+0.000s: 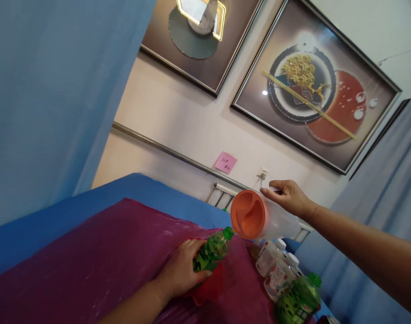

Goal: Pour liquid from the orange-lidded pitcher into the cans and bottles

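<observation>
My left hand [183,272] is wrapped round a green plastic bottle [214,252] with a green cap, tilted over the bed. Beneath that bottle lies a bright red thing with a wavy edge [210,288], partly hidden by my hand. To the right, my right hand [291,196] is closed at the handle of a translucent pitcher [281,220]. The pitcher leans on its side, its orange lid [249,214] facing the left and toward me. Below it stand two white-capped bottles [270,257] with pale printed labels and another green bottle [299,300].
A magenta plastic sheet [90,261] covers much of the blue bed [134,189]. Blue curtains [56,90] hang at both sides. A metal rail [178,155], pink note [226,162], socket [262,173] and framed pictures [313,85] are on the wall. A can top [327,320] shows bottom right.
</observation>
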Demonstrator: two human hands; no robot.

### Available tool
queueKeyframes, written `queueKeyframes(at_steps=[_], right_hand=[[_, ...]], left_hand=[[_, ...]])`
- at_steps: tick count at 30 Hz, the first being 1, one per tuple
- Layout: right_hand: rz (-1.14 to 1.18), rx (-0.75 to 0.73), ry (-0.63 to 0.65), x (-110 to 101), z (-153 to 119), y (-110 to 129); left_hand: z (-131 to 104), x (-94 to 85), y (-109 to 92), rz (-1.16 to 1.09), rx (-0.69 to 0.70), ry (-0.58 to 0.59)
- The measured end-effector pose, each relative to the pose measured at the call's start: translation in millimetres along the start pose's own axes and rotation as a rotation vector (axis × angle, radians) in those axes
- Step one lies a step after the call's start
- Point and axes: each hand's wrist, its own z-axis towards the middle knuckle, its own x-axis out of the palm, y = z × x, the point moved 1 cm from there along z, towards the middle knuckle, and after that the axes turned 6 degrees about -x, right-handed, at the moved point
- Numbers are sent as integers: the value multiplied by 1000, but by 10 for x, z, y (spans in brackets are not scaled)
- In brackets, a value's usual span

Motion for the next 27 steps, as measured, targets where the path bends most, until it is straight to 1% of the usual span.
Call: queueKeyframes(at_steps=[15,24,27], right_hand=[[-2,-12,-16,-17,17,15],[-3,9,8,-3,17,7],[-8,8,-4,-5,15,-1]], left_hand=[[-6,14,16,-2,16,-19],[-20,-10,-34,-14,-3,-7],[-20,-10,-32,-14,1,-3]])
